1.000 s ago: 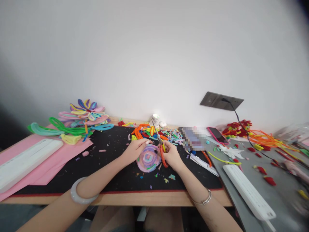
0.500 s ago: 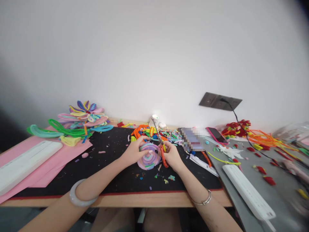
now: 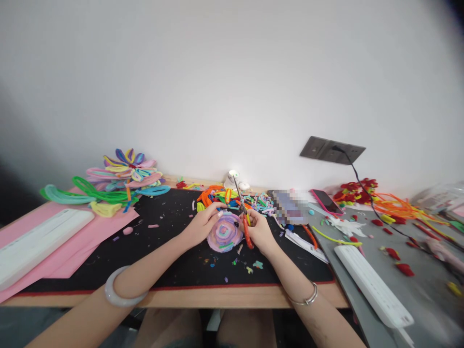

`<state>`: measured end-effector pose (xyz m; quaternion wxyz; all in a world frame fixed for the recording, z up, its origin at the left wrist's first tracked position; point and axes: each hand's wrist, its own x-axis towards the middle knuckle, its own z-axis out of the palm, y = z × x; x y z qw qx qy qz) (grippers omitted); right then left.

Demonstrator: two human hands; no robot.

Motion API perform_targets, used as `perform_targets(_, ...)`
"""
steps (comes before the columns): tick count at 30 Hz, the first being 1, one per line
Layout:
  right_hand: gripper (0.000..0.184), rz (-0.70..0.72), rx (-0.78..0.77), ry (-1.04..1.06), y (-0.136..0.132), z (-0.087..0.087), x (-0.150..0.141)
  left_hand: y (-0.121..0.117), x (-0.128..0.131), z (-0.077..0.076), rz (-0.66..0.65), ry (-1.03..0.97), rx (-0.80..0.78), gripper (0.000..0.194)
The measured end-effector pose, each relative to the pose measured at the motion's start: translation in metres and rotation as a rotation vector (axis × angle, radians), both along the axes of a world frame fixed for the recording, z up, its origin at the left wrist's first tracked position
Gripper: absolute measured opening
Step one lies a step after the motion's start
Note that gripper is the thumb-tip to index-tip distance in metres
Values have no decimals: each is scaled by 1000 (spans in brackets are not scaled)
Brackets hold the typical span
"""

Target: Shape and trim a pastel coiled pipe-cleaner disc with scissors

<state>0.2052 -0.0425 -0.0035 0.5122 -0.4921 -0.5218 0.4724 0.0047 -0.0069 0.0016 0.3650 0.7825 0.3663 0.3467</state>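
A flat round spiral of pastel purple, pink and blue fuzzy strips lies on the black mat between my hands. My left hand rests at its upper left edge, thumb and fingers drawn together in a pinch. Whatever is between those fingertips is too small to make out. In my right hand are scissors with orange handles, their blades pointing up and away from me. The right fingers wrap the handles beside the spiral's right edge. A small dark dot shows on that edge.
Behind my hands lies a heap of colourful pipe-cleaner pieces. A fuzzy flower and a white power strip sit on pink sheets at left. At right are phones, another power strip and a black cord.
My left thumb has slid up off the spiral toward the fingertips, uncovering more of it. The scissors have shifted slightly, with the blades more upright.
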Motion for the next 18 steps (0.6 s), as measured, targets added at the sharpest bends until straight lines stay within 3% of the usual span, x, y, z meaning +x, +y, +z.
perform_targets(7,26,59,42,-49,0,-5,-1,2,4,-7,-29,-19,-52,44)
perform_targets(12,23,68,44,-59,0,-7,-2,4,5,-6,-12,-45,-2,25)
perform_targets(18,28,39,30,11,2,-5,0,9,3,-9,-45,-101,-27,26)
